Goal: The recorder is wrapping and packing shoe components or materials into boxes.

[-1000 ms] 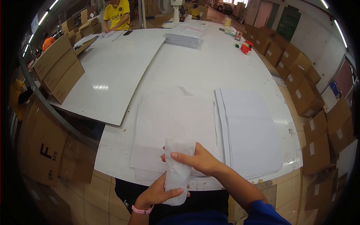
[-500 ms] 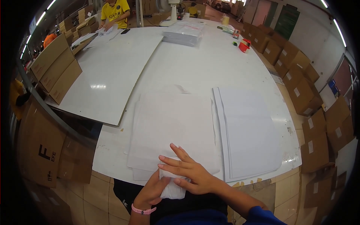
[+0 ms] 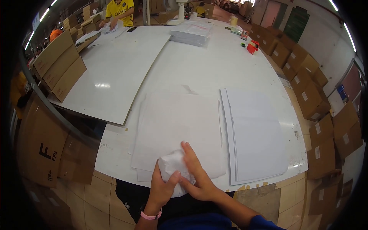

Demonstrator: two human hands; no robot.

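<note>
A wad of crumpled white tissue paper is held between my two hands at the near edge of the table. My left hand wraps its left side, thumb lying across the front. Against the right side presses my right hand, its fingers fairly straight and its thumb on the paper. Whether anything lies inside the wad is hidden. Just beyond my hands is a stack of thin white paper sheets, slightly uneven at the edges.
To the right lies a thicker stack of large white sheets. A white board covers the table's left, with cardboard boxes on it. Farther back are a plastic-wrapped stack and a red tape dispenser. Another person works at the far left.
My right hand has turned from lying over the wad to its right side, fingers now pointing away. My left hand has shifted slightly right, and more of the white paper shows.
</note>
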